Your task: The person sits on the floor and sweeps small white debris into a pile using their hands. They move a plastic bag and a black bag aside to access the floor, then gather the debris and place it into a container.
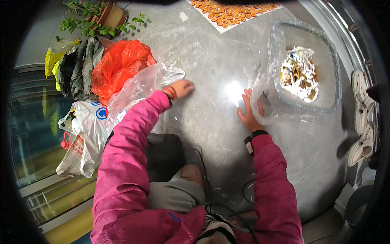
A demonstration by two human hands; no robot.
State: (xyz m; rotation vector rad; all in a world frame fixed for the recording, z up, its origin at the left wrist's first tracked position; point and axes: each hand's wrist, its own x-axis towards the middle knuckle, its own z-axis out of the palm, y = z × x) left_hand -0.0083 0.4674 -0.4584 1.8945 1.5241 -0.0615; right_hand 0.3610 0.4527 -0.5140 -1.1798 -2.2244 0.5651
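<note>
My left hand (182, 88) is over the grey floor, beside the handle end of a clear plastic bag (143, 80); its fingertips are blurred and partly turned from view. My right hand (251, 113) has its fingers apart at the loose edge of a clear plastic liner (264, 88). Some of that film lies over its outer fingers. The liner spreads around a translucent container (330, 61) on the right. Inside sits a heap of white strips mixed with brown and yellow scraps (300, 74).
A red plastic bag (122, 65), camouflage cloth (86, 67) and white carrier bag (94, 122) crowd the left. A potted plant (112, 16) and orange slices on a white sheet (231, 13) lie beyond. Pale clogs (362, 100) stand right; a black cable (201, 158) crosses near my foot.
</note>
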